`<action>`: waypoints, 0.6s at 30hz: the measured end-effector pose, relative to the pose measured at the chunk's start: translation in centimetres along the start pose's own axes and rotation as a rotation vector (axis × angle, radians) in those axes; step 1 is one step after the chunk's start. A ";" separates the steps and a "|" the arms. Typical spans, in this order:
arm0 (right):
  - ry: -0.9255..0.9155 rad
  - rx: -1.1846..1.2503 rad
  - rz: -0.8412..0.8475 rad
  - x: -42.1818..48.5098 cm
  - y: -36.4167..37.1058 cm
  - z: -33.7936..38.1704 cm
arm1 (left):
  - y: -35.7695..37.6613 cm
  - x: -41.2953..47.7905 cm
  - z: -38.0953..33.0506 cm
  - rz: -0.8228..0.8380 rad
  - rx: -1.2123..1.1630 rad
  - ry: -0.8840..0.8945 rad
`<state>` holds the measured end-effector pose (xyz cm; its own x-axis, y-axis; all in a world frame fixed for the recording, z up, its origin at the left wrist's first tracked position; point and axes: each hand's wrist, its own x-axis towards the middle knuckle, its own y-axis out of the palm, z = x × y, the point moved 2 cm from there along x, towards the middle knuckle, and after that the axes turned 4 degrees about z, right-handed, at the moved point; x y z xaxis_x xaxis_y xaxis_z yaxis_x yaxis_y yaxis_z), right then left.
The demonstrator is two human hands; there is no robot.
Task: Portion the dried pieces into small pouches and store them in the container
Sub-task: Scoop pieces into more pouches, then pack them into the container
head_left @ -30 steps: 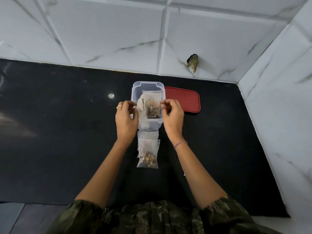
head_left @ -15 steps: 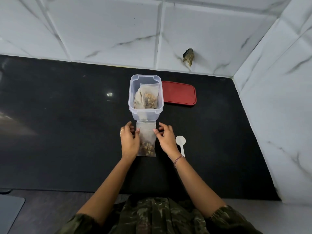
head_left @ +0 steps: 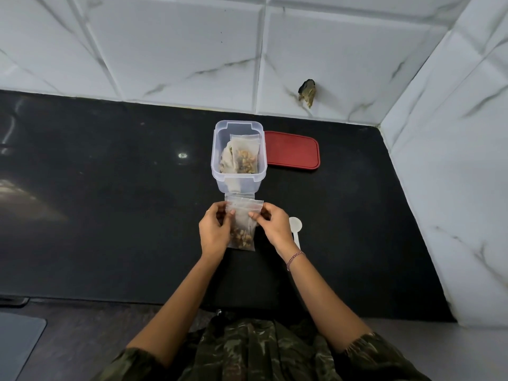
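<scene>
Reaching forward from camouflage sleeves (head_left: 365, 350), two bare forearms stretched over the black tabletop (head_left: 110, 193). The left grip (head_left: 215, 232) and the right grip (head_left: 275, 229), the latter with a bracelet (head_left: 294, 258) at its wrist, each pinched one side of a clear pouch (head_left: 242, 222) near its top, thumb and fingertips clenched on the plastic. Dried pieces (head_left: 242, 240) sat in the pouch's lower part. Whether the pouch touched the tabletop could not be told. A white spoon (head_left: 295, 226) lay just beside the right grip. Just beyond the pouch stood the clear container (head_left: 239, 186), uncovered, with filled pouches (head_left: 245, 156) upright inside it. Its red lid (head_left: 291, 154) lay flat beside it on the right. Farther back rose a white marbled tile wall (head_left: 165, 50) with a dark lump (head_left: 306, 93) on it.
</scene>
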<state>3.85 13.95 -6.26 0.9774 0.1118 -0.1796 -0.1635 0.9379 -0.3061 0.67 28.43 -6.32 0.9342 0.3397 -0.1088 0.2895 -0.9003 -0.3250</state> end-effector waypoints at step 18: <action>-0.511 0.019 -0.176 3.9 -4.3 9.4 | -1.1 4.0 -9.6 -0.138 -0.059 0.428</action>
<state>9.60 13.47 3.15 0.9312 0.0932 0.3524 0.0068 0.9621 -0.2725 6.11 28.15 2.64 0.8846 0.3254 0.3341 0.4170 -0.8726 -0.2541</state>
